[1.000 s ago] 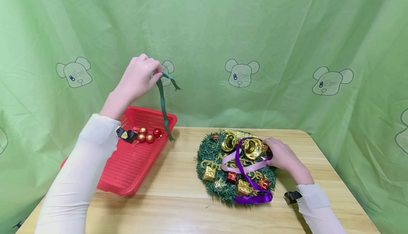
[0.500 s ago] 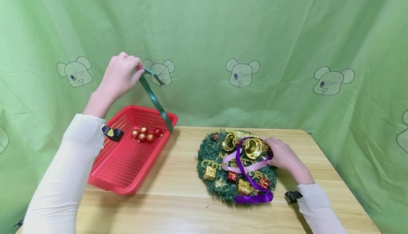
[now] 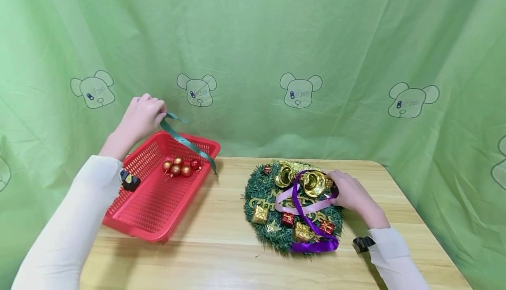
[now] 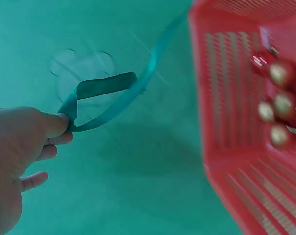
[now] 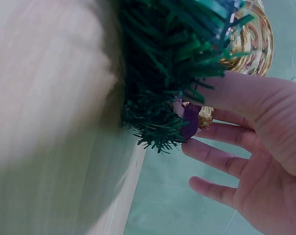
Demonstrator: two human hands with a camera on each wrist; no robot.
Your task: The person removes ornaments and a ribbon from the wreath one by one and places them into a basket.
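In the head view my left hand (image 3: 144, 116) is raised over the back of the red basket (image 3: 174, 219). Its thumb and fingers pinch a green ribbon (image 4: 113, 108); one long tail slants across the basket's right rim and a shorter end sticks out. At right, a green tinsel wreath (image 3: 257, 193) lies flat on the table. My right hand (image 3: 349, 193) rests at its right edge, pinching a purple ribbon (image 3: 300, 211) beside a pink ribbon (image 3: 282, 208). Tinsel hides the thumb tip in the right wrist view (image 5: 251, 142).
Gold baubles (image 3: 175, 170) and a red bauble (image 3: 195, 164) sit in the basket's back part. Gold bells (image 3: 315, 184), small gift boxes (image 3: 260, 214) and a star (image 3: 272, 226) decorate the wreath. A green curtain (image 3: 245, 26) hangs behind the wooden table (image 3: 221, 255).
My left hand has moved left and then lowered with the green ribbon, whose tail now trails over the basket's right rim. The right hand and wreath have stayed put.
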